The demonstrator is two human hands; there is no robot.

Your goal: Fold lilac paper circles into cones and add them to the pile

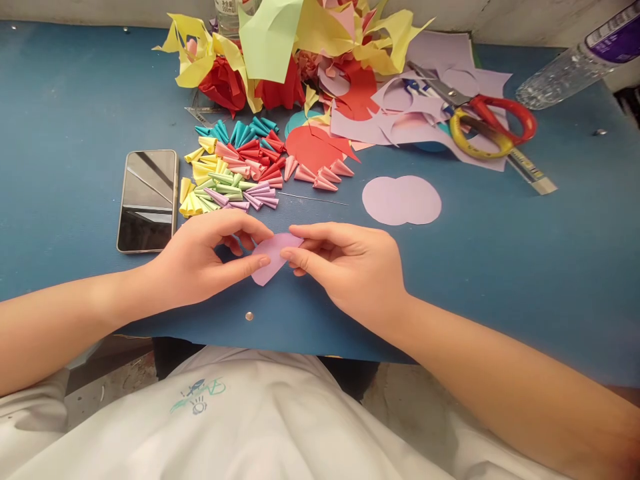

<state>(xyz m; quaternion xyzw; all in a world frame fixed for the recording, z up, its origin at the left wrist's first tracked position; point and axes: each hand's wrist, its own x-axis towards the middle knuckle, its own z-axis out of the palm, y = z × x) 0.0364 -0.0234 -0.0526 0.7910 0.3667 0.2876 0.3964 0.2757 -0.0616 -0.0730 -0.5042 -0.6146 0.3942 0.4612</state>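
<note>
Between my two hands is a small piece of lilac paper (270,257), curved along its top edge and narrowing at the bottom. My left hand (205,257) pinches its left side between thumb and fingers. On its right side, the thumb and fingertips of my right hand (355,263) grip the same piece. Just beyond my left hand lie several small rolled paper cones (225,160) in teal, red, pink, yellow, green and lilac. Two overlapping lilac paper circles (401,200) lie flat beyond my right hand. A thin needle-like rod (314,198) rests near the cones.
A phone (147,201) lies at the left. Scissors (475,113) with red and yellow handles rest on lilac paper scraps (360,127) at the back right, near a clear plastic bottle (560,73). Crumpled yellow and red paper (225,87) is heaped at the back of the blue table (65,133).
</note>
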